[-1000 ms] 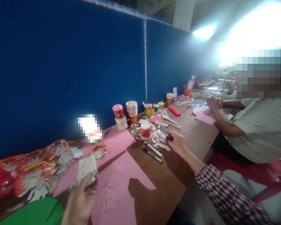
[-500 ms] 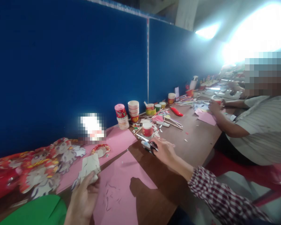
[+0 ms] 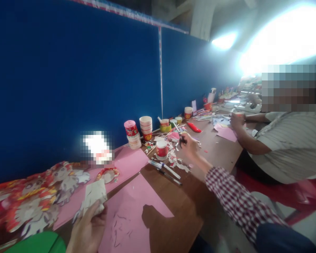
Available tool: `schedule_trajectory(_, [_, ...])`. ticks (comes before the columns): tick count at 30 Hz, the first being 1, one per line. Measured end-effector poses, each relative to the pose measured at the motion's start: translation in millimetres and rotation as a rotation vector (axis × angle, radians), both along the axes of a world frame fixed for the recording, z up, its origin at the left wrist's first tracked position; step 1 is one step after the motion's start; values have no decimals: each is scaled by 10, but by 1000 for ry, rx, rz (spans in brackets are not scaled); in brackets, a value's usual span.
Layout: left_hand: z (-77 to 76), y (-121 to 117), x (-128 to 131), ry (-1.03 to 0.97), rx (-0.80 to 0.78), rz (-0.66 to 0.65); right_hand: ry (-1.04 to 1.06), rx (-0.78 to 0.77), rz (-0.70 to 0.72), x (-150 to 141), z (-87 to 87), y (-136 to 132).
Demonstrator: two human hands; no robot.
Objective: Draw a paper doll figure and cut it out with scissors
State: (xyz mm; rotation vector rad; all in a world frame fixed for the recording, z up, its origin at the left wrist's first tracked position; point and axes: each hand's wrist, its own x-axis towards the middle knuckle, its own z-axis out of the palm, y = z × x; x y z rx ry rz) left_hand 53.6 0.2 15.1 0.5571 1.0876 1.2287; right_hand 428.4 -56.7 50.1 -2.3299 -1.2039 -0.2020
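Note:
My left hand (image 3: 88, 223) is closed on a whitish piece of paper (image 3: 94, 194) with dark lines, held above the pink sheets. Beneath and to the right of it lies a pink sheet (image 3: 135, 196) with dark marks and a curved cut in its edge. Over the table, my right hand (image 3: 191, 147) is closed around scissors (image 3: 182, 138), blades pointing up and away. Several pens (image 3: 168, 172) lie on the table to the left of that hand, beside a red paper cup (image 3: 162, 150) and scattered paper scraps (image 3: 175, 161).
Stacked cups (image 3: 146, 126) stand along the blue partition (image 3: 94, 70). Colourful paper cutouts (image 3: 34, 196) and a green object (image 3: 37, 244) lie at left. At right, a co-worker (image 3: 287, 147) sits with hands over the table near a pink sheet (image 3: 226, 133).
My right hand has lifted and moved away from the pens with the scissors, which leaves the pens in plain view. My left hand still holds the paper; the view has shifted slightly.

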Motion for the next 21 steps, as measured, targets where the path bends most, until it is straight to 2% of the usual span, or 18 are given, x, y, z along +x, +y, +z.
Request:
schedule_trajectory(3, [-16, 0, -4, -26, -15, -5, 40, -94, -91, 471, -24, 96])
schedule_trajectory(7, [-32, 0, -20, -22, -31, -14, 83, -210, -61, 737, -150, 223])
schedule_trajectory(13, [-32, -7, -19, -13, -18, -25, 117, -212, -70, 791, -281, 265])
schedule_trajectory(21, [-18, -5, -17, -9, -8, -34, 129, -4, -148, 703, -358, 85])
